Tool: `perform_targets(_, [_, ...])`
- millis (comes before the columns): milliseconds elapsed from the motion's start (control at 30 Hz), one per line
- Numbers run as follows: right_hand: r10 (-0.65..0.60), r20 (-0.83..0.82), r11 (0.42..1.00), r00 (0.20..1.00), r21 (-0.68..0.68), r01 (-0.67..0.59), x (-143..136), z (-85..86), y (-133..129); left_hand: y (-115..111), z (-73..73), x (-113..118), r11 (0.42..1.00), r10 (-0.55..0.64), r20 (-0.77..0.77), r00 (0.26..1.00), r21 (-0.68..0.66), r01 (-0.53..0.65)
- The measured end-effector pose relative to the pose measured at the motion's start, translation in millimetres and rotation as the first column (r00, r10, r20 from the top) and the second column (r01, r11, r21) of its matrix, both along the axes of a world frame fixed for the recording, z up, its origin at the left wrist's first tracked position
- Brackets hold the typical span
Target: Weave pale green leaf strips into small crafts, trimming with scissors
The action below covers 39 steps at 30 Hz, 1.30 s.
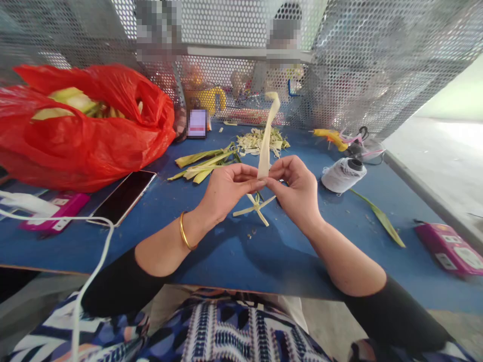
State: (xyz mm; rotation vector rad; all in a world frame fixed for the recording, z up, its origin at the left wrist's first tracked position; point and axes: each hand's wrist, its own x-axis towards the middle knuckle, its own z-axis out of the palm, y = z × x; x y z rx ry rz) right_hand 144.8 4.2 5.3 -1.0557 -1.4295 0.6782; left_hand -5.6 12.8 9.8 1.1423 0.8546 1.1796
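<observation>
1. Pinched narrow between thumbs and fingers, my left hand (pixel 226 191) and right hand (pixel 298 193) meet at the lower end of a long, pale cream strip of dried-looking husk (pixel 265 146). Neither hand is nearer: both sets of fingertips sit at its base, close together.
2. From that pinch the strip rises away from me, its long axis nearly upright, leaning slightly to my right, with the free tip curling over to the left. That line from base to tip is the relation I mind most, since almost all its length stands free beyond my fingers.
3. Just below my fingertips, on my side of them, shows a small star of narrow, pale green-yellow strips (pixel 256 206) with splayed arms. I cannot tell whether it joins the held strip or rests on the blue tabletop (pixel 226 261).
4. Past my right hand stands a tilted spool of white thread (pixel 341 177), well apart from it.
5. Beyond my left hand lies a loose bundle of yellow-green leaves (pixel 206 163).
6. Farther off, behind the strip, sits a heap of pale shredded trimmings (pixel 251 143).
</observation>
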Motion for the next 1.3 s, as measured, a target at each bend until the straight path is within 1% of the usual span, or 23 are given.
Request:
perform_targets(100, [0.044,-0.035,0.997,0.998,-0.056,-0.046,2.4,2.3,1.1,1.6,0.3,0.0,1.000,0.003,0.014,1.000,-0.020,-0.003])
perform_targets(200, [0.034,-0.034,0.996,0.999,-0.084,-0.037,4.0,4.3,1.5,2.3,1.9,-0.7,0.999,0.017,0.023,1.000,-0.032,-0.016])
perform_targets(300, [-0.033,0.025,0.999,0.999,-0.043,0.034,3.2,5.7,-0.1,2.6,2.4,-1.4,0.999,0.034,0.011,0.999,-0.023,-0.034])
perform_targets(400, [-0.091,0.088,0.996,0.992,0.012,0.091,1.3,5.5,-1.5,3.0,1.9,-1.7,0.997,0.073,-0.047,0.996,0.029,-0.072])
perform_targets(500, [-0.050,0.047,0.999,0.998,0.022,0.049,0.5,2.8,-0.4,3.6,2.8,-2.2,0.993,0.108,-0.101,0.989,0.061,-0.102])
perform_targets(567, [0.002,0.020,0.999,1.000,0.042,-0.003,1.6,0.9,0.9,4.2,4.6,-2.9,0.994,0.105,-0.087,0.991,0.019,-0.104])
perform_targets(633, [0.018,0.080,0.993,0.997,0.117,-0.027,3.8,0.1,1.4,4.9,6.6,-3.9,0.994,0.089,-0.036,0.995,-0.063,-0.091])
perform_targets(700, [-0.018,0.238,0.967,0.971,0.252,-0.044,6.7,0.6,1.1,5.6,8.1,-5.0,0.988,0.068,0.014,0.998,-0.141,-0.066])
perform_targets(800, [-0.123,0.474,0.880,0.872,0.457,-0.125,10.4,2.3,0.2,6.0,9.0,-6.4,0.980,0.034,0.059,0.998,-0.198,-0.021])
perform_targets(867, [-0.186,0.549,0.826,0.815,0.536,-0.173,11.8,3.0,0.1,5.8,9.0,-7.1,0.978,0.014,0.075,0.997,-0.207,0.001])
perform_targets(900, [-0.213,0.567,0.809,0.796,0.559,-0.182,12.3,3.2,0.3,5.7,9.1,-7.4,0.978,0.008,0.078,0.997,-0.208,0.009])
perform_targets(967, [-0.251,0.583,0.793,0.773,0.581,-0.181,13.1,3.4,0.8,5.4,9.5,-7.9,0.978,-0.001,0.079,0.997,-0.209,0.017])
perform_targets(1100, [-0.261,0.586,0.796,0.767,0.580,-0.172,14.1,3.4,1.9,4.8,10.2,-8.4,0.975,-0.020,0.076,0.997,-0.218,0.037])
perform_targets(1300, [-0.178,0.502,0.849,0.846,0.513,-0.126,11.2,1.8,1.8,3.2,9.7,-7.0,0.971,-0.021,0.102,0.995,-0.234,0.045])
